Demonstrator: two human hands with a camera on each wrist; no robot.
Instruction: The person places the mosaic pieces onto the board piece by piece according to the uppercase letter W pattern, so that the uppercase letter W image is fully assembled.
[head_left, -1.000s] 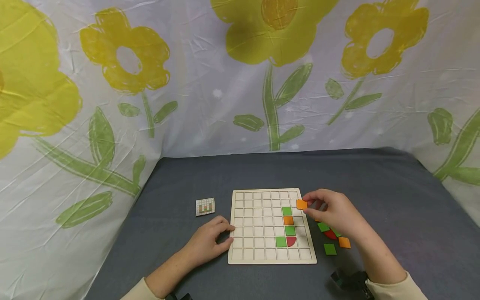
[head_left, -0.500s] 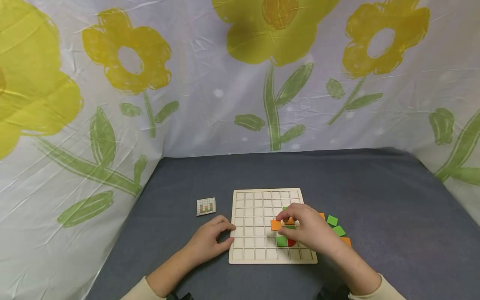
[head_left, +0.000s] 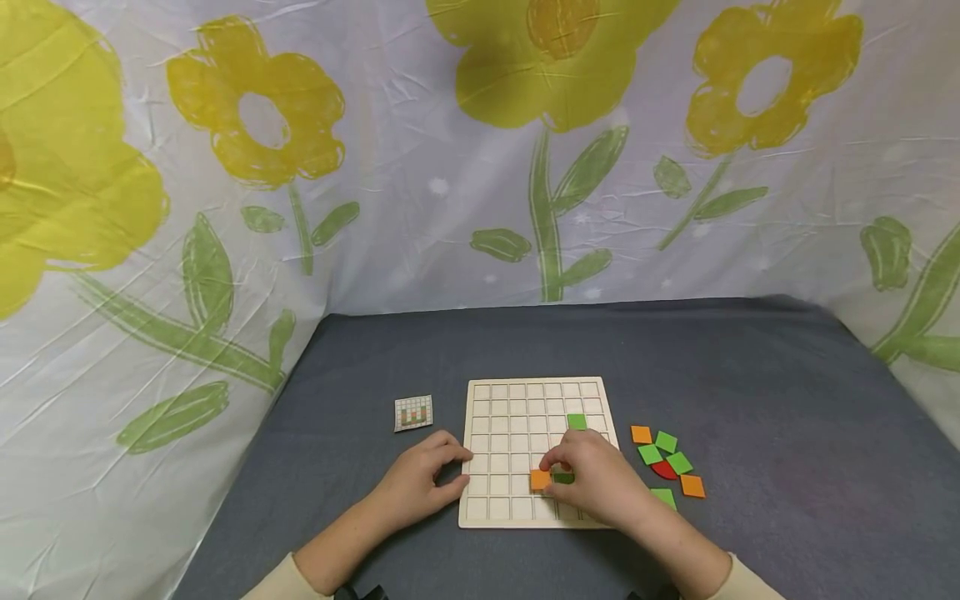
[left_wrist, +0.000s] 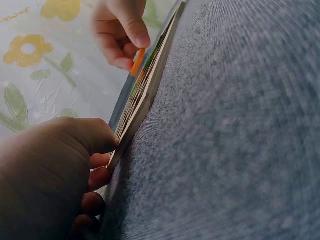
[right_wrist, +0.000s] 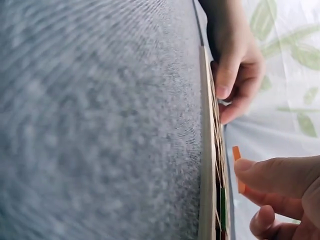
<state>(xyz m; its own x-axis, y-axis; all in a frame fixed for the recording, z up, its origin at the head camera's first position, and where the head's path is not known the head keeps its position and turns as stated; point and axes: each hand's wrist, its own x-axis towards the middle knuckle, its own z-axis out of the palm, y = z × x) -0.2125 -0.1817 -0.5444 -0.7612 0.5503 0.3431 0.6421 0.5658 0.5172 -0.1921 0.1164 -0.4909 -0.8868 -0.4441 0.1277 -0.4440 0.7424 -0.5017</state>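
In the head view my right hand [head_left: 600, 475] pinches an orange square tile [head_left: 539, 480] between thumb and fingers over the lower part of the wooden grid board [head_left: 495, 450]. The right wrist view shows this orange tile [right_wrist: 237, 155] edge-on, raised off the board. My left hand [head_left: 422, 471] rests against the board's left edge, its thumb and forefinger apart and touching the rim. A green square tile [head_left: 576, 422] lies in the grid above my right hand, and part of another green tile [head_left: 563, 478] shows beside the held one. My right hand hides the other placed tiles.
Right of the board lies a loose group of orange tiles [head_left: 692, 486], green tiles [head_left: 666, 442] and a red rounded piece [head_left: 663, 470]. A small pattern card [head_left: 413, 413] lies left of the board on the grey cloth [head_left: 360, 358]. Behind hangs a flower-printed sheet.
My right hand has carried the orange tile from the board's upper right edge leftward and down to the lower middle cells. My left hand has stayed at the board's edge.
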